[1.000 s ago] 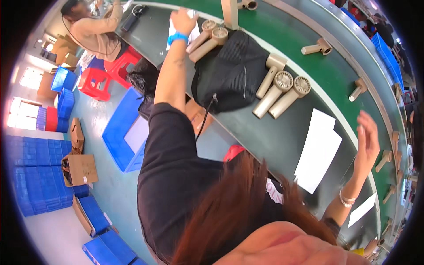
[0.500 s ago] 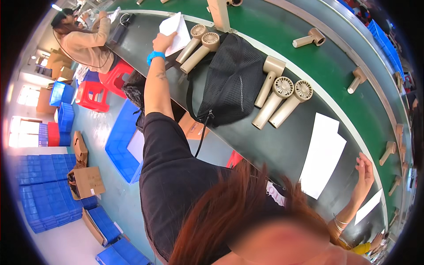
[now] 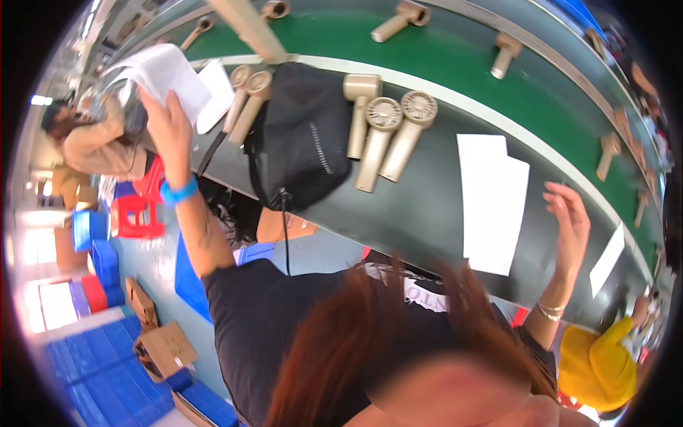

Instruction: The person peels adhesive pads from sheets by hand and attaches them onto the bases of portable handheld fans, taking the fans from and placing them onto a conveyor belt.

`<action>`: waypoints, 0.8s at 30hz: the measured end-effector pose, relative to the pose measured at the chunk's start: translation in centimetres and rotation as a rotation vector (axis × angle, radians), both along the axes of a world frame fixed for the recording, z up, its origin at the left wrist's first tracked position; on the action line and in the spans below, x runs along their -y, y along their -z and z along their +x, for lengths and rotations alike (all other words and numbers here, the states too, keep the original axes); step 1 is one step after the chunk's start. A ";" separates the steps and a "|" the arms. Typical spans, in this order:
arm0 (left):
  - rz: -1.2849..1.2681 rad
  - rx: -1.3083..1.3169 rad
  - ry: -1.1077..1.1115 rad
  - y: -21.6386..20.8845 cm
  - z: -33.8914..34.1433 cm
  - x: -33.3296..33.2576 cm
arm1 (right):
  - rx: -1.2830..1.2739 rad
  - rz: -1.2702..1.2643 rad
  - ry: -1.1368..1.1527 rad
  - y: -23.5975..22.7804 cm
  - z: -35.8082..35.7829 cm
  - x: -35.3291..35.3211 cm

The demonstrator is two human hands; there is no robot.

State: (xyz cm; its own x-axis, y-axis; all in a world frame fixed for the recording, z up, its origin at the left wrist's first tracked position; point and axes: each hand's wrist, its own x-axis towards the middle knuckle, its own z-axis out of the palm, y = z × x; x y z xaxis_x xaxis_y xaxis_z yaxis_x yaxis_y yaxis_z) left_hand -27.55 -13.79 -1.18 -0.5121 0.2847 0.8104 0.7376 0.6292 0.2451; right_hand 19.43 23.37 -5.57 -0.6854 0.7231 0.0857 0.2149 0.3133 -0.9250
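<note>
My left hand (image 3: 169,128), with a blue band at the wrist, is raised at the far left holding white paper sheets (image 3: 169,71) that curl and fan out above the table. Beside them, another white sheet (image 3: 215,96) lies near two beige handheld fans (image 3: 250,107). My right hand (image 3: 570,217) hovers over the right side of the table, its fingers loosely curled and apart, with nothing visible in them. White sheets (image 3: 493,206) overlap on the table to its left, and a smaller white sheet (image 3: 607,260) lies to its right.
A black mesh bag (image 3: 306,135) sits mid-table, its cord hanging over the edge, with more beige fans (image 3: 384,115) beside it. Beyond runs a green conveyor (image 3: 455,71) carrying fan parts (image 3: 506,53). A beige post (image 3: 249,30) rises there. Co-workers sit left (image 3: 103,146) and right (image 3: 597,366).
My left hand has lifted the paper up and to the left, leaving one sheet on the table. My right hand stays raised over the table. The whole view has shifted.
</note>
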 end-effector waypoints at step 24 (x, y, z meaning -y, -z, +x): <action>-0.933 0.306 1.032 8.3 25.1 -25.8 | 0.181 0.520 0.386 7.8 -2.5 2.2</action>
